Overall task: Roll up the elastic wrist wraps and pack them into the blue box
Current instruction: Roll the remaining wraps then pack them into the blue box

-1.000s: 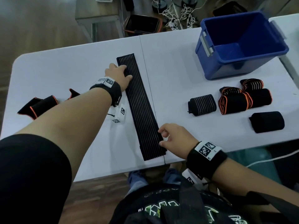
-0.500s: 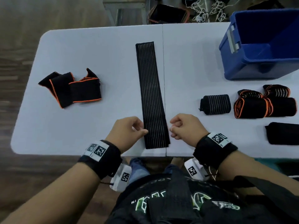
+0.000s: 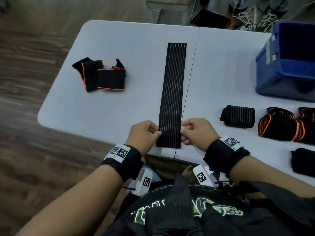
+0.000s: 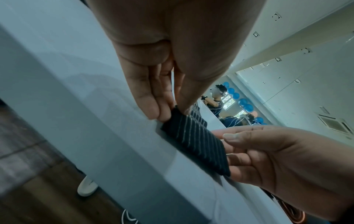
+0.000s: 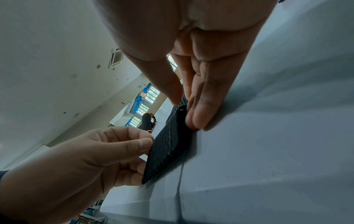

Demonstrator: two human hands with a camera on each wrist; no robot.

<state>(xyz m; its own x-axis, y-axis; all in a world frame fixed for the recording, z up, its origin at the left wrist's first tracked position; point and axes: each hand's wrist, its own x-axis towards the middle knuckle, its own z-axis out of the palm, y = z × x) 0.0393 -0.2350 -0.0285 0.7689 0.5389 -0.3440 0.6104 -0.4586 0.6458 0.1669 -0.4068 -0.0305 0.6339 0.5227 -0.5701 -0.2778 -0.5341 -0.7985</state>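
Note:
A long black wrap with thin pale stripes (image 3: 173,92) lies flat and unrolled along the table's middle seam, its near end at the front edge. My left hand (image 3: 157,132) pinches the left edge of that near end between thumb and fingers (image 4: 164,112). My right hand (image 3: 182,132) pinches the right edge in the same way (image 5: 191,110). The wrist views show the near end (image 4: 195,144) slightly lifted off the table. The blue box (image 3: 288,70) stands open at the far right, partly cut off by the frame.
A rolled striped wrap (image 3: 237,116), rolled orange-edged wraps (image 3: 279,126) and a plain black roll (image 3: 303,162) lie right of my hands. A loose orange-trimmed wrap (image 3: 100,75) lies at the left. The white table (image 3: 129,108) ends just below my wrists.
My left hand came back from the wrap's far end to its near end. Both hands now pinch the near end's two edges.

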